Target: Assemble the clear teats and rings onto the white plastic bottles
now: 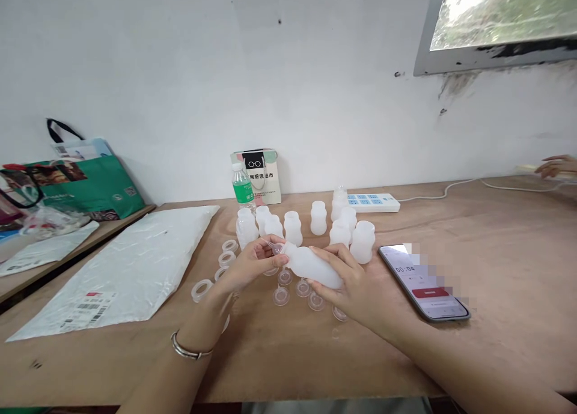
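My right hand (345, 279) is wrapped round a white translucent baby bottle (315, 265), tilted on its side with its mouth toward the left. At that mouth, my left hand (256, 262) pinches a clear silicone nipple (278, 247); whether it is seated on the rim I cannot tell. Below the hands, several clear nipples (280, 295) lie on the wooden table (288, 354). White rings (201, 290) lie left of them, partly hidden by my left forearm. Behind stand several more white bottles (318, 217), upright and without tops.
A phone (424, 282) showing a timer lies at right. A white mailing bag (121, 270) covers the left side. At the back are a water bottle (243, 188), a paper bag (265, 179) and a power strip (374, 203). Another person's hand (559, 165) shows far right.
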Demonstrator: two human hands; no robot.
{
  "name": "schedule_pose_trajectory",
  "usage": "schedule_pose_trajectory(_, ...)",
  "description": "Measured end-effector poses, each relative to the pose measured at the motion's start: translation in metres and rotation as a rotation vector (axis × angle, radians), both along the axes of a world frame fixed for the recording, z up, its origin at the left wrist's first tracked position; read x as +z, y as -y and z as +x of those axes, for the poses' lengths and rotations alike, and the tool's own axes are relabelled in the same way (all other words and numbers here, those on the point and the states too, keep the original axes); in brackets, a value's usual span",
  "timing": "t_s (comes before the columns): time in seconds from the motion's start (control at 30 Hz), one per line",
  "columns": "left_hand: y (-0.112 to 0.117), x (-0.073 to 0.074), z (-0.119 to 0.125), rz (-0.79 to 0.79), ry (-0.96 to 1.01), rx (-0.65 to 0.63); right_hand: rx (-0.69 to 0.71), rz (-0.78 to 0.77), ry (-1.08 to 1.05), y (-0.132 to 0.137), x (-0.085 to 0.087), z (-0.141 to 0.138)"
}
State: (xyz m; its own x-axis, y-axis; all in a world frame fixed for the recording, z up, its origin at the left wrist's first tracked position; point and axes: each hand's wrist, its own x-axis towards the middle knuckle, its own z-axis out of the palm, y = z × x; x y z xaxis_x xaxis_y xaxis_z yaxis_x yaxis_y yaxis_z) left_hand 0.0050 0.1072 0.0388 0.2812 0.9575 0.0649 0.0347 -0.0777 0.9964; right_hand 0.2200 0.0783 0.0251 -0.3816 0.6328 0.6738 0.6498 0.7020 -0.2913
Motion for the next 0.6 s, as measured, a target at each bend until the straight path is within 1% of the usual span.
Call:
schedule_pose_trajectory(0.1, 0.001, 0.000, 0.000, 0.009, 0.041, -0.029, 0.041, -0.139, -0.116, -0.001, -0.001, -0.002)
schedule_pose_trajectory(0.23, 0.001, 0.000, -0.002, 0.043, 0.030, -0.080, 0.176, -0.407, -0.279, -0.009, -0.008, -0.002)
schedule_pose_trajectory(0.37, 0.002, 0.001, -0.004, 0.058, 0.001, -0.081, 0.287, -0.686, -0.344, -0.014, -0.010, -0.002)
schedule_pose_trajectory(0.4, 0.002, 0.001, -0.004, 0.048, -0.003, -0.074, 0.294, -0.711, -0.355, -0.013, -0.009, -0.003)
schedule_pose_trajectory(0.43, 0.002, 0.001, -0.003, 0.037, -0.005, -0.062, 0.280, -0.688, -0.358, -0.011, -0.008, -0.003)
schedule_pose_trajectory(0.47, 0.003, 0.001, -0.003, 0.027, -0.004, -0.044, 0.247, -0.626, -0.353, -0.008, -0.006, -0.004)
schedule_pose_trajectory(0.53, 0.004, 0.002, 0.000, 0.020, 0.009, 0.002, 0.171, -0.437, -0.300, -0.003, -0.003, -0.005)
schedule_pose_trajectory(0.6, 0.005, 0.002, 0.002, 0.028, 0.010, 0.045, 0.125, -0.231, -0.180, 0.000, -0.002, -0.005)
